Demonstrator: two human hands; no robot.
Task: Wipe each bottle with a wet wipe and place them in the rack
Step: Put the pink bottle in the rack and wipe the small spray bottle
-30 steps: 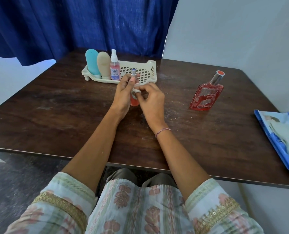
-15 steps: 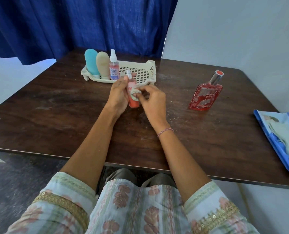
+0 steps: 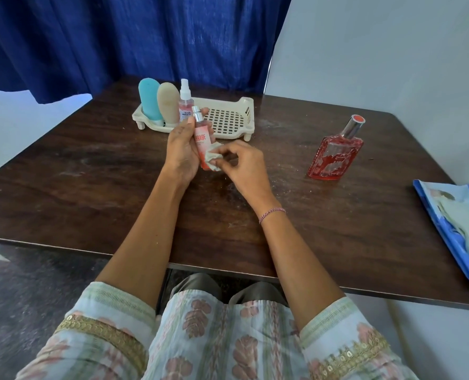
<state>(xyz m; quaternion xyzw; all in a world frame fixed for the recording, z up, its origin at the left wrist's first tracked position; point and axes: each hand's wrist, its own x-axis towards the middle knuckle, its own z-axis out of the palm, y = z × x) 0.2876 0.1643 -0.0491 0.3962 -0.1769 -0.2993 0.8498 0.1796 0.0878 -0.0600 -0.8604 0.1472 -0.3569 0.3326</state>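
Dark wood table [image 3: 90,187] fills most of the view, with a blue curtain [image 3: 118,37] behind it and a pale wall [image 3: 378,50] to the right. We see the left hand [image 3: 181,152] curled round a slim pink bottle [image 3: 202,138], held nearly upright just in front of the rack [image 3: 248,116]; the fingers hide its far side and only part of the label reads. The right hand [image 3: 241,165] pinches a crumpled wipe [image 3: 212,157] against the bottle's lower part. The wipe covers the base, so we cannot tell whether the bottle touches the table. At the rack's left end stand a blue tube [image 3: 149,102], a beige tube [image 3: 168,105] and a spray [image 3: 185,102], close together, their bases hidden by the rim. A red perfume [image 3: 336,154] stands on the table well right of the hands. At the right edge lies a blue wipe pack [image 3: 455,223], cut off by the frame, its print too blurred to read.
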